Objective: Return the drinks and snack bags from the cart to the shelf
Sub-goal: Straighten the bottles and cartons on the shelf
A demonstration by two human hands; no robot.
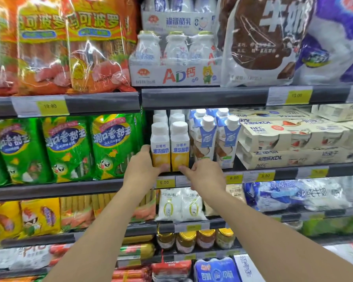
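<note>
At the front edge of the middle shelf [110, 185], both hands met two yellow-and-white yogurt drink bottles standing side by side and touching. The left hand [143, 166] curled around the left bottle [160, 147], its fingers wrapped on the bottle's far left side and its thumb lying across the lower yellow part of the label. The right hand [205, 176] reached the right bottle [179, 147] low down, thumb and forefinger close together and touching the bottle's base; whether they truly pinched it or only pressed against it I could not tell. The remaining right fingers were curled downward over the shelf lip, just above a yellow price tag [164, 182].

Behind the fingers, more white-capped bottles of the same kind lined up in rows. Just right of the right hand's knuckles stood blue-and-white cartons [207, 137] with white caps, and beyond them flat cream multipacks [289, 137] lay stacked. Left of the left hand's fingers hung green snack bags [65, 147]. Below both wrists sat white pouches [179, 204], with small jars [196, 240] lower still.
</note>
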